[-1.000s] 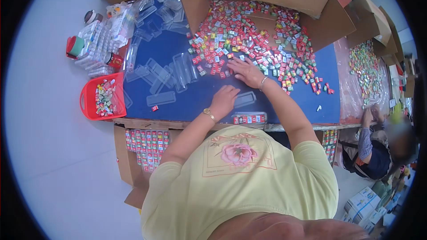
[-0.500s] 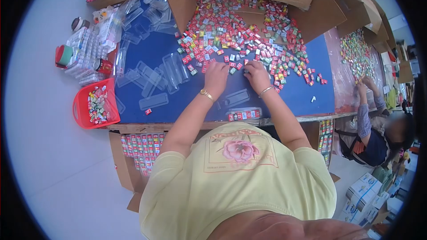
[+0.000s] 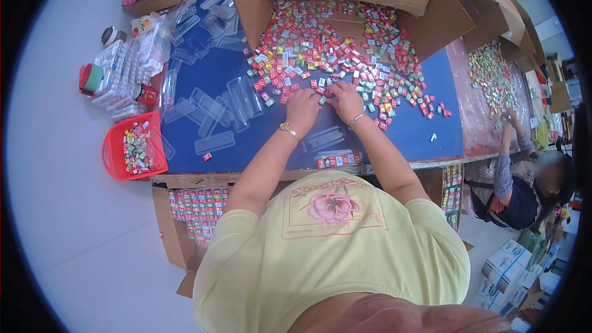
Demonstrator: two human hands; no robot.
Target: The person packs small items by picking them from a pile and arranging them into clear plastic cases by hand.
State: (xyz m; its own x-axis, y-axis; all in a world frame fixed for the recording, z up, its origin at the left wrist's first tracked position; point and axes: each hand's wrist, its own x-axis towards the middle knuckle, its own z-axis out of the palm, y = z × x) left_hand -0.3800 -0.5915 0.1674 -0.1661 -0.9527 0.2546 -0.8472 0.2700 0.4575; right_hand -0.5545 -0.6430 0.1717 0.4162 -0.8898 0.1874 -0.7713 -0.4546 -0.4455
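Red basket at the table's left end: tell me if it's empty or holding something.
Not empty: small coloured packs lie heaped inside the red basket. How deep they go, I cannot tell.

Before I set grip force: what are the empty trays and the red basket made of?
Trays: likely thin clear plastic, glossy; blue tabletop shows through.
Basket: probably rigid plastic, smooth; even red, molded-looking side handle.

The only view looks forward and down from the wearer's head, fairly near.
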